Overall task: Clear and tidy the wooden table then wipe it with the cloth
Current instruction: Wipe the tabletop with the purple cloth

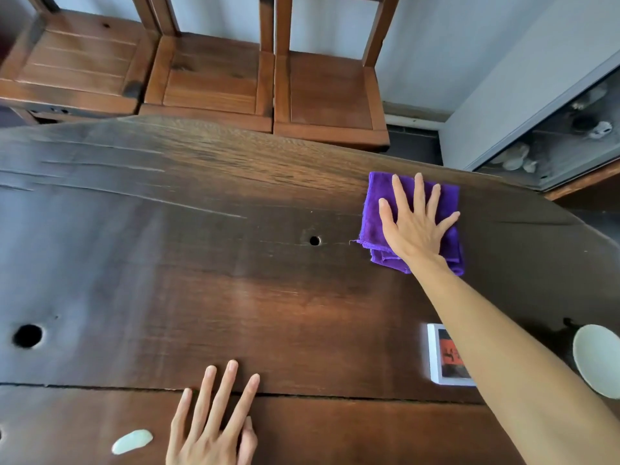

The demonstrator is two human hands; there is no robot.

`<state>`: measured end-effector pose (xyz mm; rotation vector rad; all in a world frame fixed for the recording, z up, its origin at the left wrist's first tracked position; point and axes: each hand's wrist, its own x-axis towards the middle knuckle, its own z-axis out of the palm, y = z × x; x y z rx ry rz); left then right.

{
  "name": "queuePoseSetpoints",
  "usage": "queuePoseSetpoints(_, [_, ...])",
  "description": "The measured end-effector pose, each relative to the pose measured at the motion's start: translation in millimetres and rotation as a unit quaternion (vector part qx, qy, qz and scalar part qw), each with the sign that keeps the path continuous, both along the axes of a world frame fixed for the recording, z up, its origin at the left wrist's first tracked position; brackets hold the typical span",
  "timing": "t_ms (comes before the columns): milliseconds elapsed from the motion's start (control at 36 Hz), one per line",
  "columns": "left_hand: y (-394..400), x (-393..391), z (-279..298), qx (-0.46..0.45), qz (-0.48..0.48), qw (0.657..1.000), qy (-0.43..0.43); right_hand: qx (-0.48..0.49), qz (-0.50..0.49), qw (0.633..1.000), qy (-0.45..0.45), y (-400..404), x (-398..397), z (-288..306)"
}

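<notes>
A folded purple cloth [375,213] lies near the far right edge of the dark wooden bench [208,263]. The right hand [414,226] presses flat on it, fingers [418,189] spread wide. The left hand [211,427] rests flat on the near bench, fingers apart, holding nothing. A white-edged card [444,355] under the right forearm bears red-and-black print, unreadable.

We read no clear text; the white box [446,357] bears an orange-and-black label, marks too blurred.
</notes>
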<state>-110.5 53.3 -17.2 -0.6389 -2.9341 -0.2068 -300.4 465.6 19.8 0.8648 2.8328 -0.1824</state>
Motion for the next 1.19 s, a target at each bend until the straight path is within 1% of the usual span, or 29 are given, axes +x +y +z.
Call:
queuePoseSetpoints(83, [-1, -2, 0, -0.003, 0.0, 1.0, 0.004, -0.003, -0.001, 1.0, 0.009, -11, -4, -4])
queuePoseSetpoints(194, [-2, 0, 1, -0.013, 0.0, 1.0, 0.004, -0.005, 0.03, 0.999, 0.017, -36, -2, -7])
queuePoseSetpoints(444, [-1, 1, 6, -0.003, 0.008, 1.0, -0.005, -0.016, 0.062, 0.997, 0.033, -78, 23, -11])
queuePoseSetpoints(500, [-1, 2, 8, 0.002, 0.012, 1.0, -0.017, -0.011, 0.068, 0.997, 0.036, -87, 33, -13])
queuePoseSetpoints(583, [-5, 4, 10, -0.01, 0.005, 0.998, -0.064, -0.017, 0.068, 0.997, 0.036, -99, 52, -14])
queuePoseSetpoints(694, [-7, 5, 10, -0.02, 0.003, 0.994, -0.104, -0.013, 0.078, 0.996, 0.047, -119, 91, -17])
queuePoseSetpoints(833, [-8, 4, 9, -0.034, -0.008, 0.993, -0.111, -0.018, 0.069, 0.997, 0.044, -146, 142, -18])
queuePoseSetpoints(944, [-9, 4, 9, -0.026, -0.012, 0.993, -0.114, -0.01, 0.063, 0.997, 0.042, -170, 195, -18])
queuePoseSetpoints(1194, [-11, 5, 7, -0.016, -0.02, 0.993, -0.117, -0.018, 0.056, 0.998, -0.015, -239, 338, -11])
